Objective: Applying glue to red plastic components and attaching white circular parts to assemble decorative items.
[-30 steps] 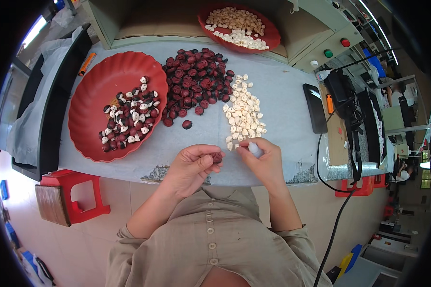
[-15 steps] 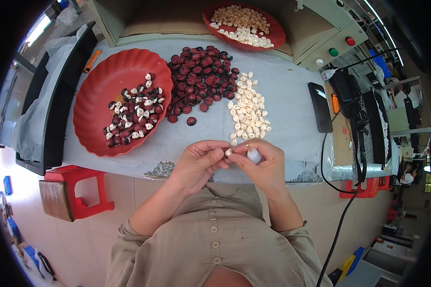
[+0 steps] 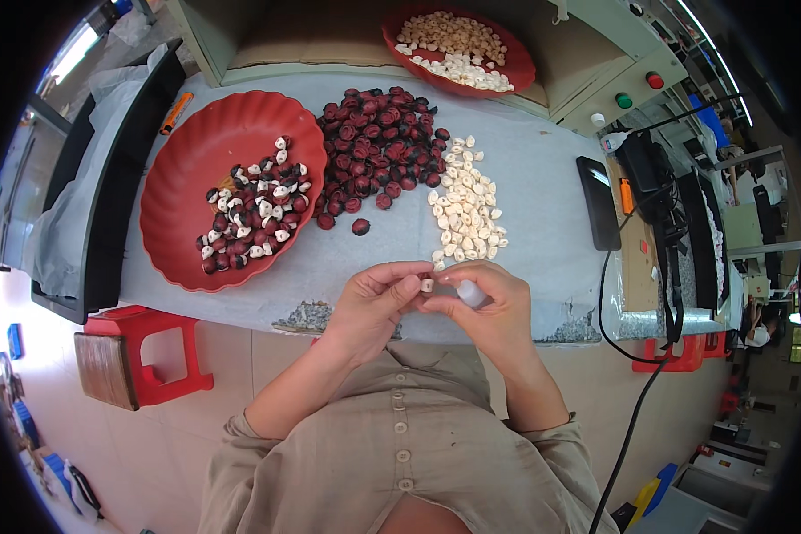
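Near the front edge of the table, my left hand point(image 3: 369, 307) pinches a small cream-white bead-like piece point(image 3: 427, 286) between thumb and fingers. My right hand point(image 3: 498, 307) has a small white bottle point(image 3: 470, 293) tucked in its curled fingers, and its fingertips are close to the cream piece. Just beyond my hands lies a pile of cream pieces point(image 3: 467, 209). To its left is a heap of dark red, black-edged pieces point(image 3: 374, 147). A scalloped red plate point(image 3: 187, 151) farther left holds dark red pieces with cream ones attached point(image 3: 262, 209).
At the back, a second red plate point(image 3: 529, 76) of cream and tan pieces stands in an open grey cabinet point(image 3: 583, 84). A black tray point(image 3: 120, 205) and an orange cutter point(image 3: 176, 113) lie left. A phone point(image 3: 599, 203) and black cable point(image 3: 627, 445) are right.
My right thumb has drawn back slightly from the cream piece, which stays in my left fingers and now shows more of its face. The whole view has shifted slightly.
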Action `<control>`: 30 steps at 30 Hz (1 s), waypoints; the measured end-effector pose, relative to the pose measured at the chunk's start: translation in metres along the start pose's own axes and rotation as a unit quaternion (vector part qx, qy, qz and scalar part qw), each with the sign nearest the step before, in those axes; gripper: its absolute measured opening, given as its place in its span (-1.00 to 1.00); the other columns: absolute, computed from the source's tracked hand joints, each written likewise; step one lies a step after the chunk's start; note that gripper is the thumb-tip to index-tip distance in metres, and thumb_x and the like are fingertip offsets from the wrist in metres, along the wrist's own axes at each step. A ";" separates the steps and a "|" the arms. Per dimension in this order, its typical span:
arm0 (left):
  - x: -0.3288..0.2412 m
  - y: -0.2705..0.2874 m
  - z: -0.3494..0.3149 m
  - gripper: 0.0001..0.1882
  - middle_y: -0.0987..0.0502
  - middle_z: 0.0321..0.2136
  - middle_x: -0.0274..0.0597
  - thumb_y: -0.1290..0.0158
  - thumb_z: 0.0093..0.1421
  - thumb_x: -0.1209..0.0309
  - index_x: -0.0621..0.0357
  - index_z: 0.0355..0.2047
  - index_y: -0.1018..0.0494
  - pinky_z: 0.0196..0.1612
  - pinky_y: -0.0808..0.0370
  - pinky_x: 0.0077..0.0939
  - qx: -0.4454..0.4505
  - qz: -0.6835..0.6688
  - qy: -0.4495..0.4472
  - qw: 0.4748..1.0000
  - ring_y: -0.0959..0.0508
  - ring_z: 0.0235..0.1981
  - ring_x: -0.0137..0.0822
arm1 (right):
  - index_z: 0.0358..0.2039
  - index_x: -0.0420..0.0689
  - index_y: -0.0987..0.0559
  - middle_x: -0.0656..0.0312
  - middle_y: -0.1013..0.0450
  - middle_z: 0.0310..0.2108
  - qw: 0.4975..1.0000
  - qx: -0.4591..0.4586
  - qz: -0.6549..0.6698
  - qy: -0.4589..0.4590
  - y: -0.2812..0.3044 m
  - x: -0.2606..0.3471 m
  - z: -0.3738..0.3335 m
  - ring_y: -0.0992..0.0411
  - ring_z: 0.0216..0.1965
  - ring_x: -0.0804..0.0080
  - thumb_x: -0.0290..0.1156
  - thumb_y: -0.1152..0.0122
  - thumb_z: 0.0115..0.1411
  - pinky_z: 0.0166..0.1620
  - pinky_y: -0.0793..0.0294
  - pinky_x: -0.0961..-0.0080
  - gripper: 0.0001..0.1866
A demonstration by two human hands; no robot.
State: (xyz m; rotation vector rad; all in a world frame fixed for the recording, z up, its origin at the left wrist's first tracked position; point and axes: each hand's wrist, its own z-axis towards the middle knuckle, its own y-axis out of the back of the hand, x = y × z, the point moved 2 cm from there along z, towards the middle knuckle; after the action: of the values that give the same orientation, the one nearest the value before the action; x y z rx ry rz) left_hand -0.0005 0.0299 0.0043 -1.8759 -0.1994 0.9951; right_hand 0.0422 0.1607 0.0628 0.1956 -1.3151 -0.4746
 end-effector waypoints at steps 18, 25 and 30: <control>0.004 -0.002 -0.003 -0.83 -0.44 -0.43 -0.13 0.08 0.06 0.57 0.37 -0.31 -0.37 -0.52 -0.35 -0.70 -0.003 0.113 -0.020 0.993 -0.38 -0.59 -0.52 | -0.42 -0.25 -0.37 0.23 -0.31 -0.56 0.881 -0.093 0.412 -0.213 0.020 -0.048 -0.022 -0.29 -0.54 0.51 -0.55 -0.03 -0.03 -0.44 -0.27 0.62 -0.88; -0.044 -0.016 -0.028 -0.79 -0.39 -0.41 -0.20 0.14 0.04 0.68 0.33 -0.28 -0.37 -0.46 -0.37 -0.70 -0.062 0.355 -0.202 0.911 -0.40 -0.53 -0.51 | -0.40 -0.27 -0.38 0.23 -0.31 -0.55 0.897 -0.093 0.380 -0.205 0.020 -0.051 -0.024 -0.29 -0.53 0.52 -0.56 0.01 -0.02 -0.42 -0.28 0.62 -0.87; -0.146 0.021 -0.052 -0.81 -0.44 -0.32 -0.05 0.11 0.00 0.63 0.28 -0.34 -0.41 -0.25 -0.37 -0.53 -0.319 0.695 -0.349 0.541 -0.44 -0.28 -0.22 | -0.18 -0.32 -0.33 0.22 -0.32 -0.47 0.872 -0.078 0.432 -0.216 0.018 -0.048 -0.019 -0.30 -0.47 0.52 -0.53 0.09 0.01 -0.33 -0.29 0.62 -0.69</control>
State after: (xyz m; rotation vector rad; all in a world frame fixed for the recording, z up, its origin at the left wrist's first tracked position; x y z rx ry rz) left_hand -0.0645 -0.0919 0.0781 -1.9020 0.7528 3.1370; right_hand 0.0561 0.1959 0.0227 -0.6610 -1.6302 0.1645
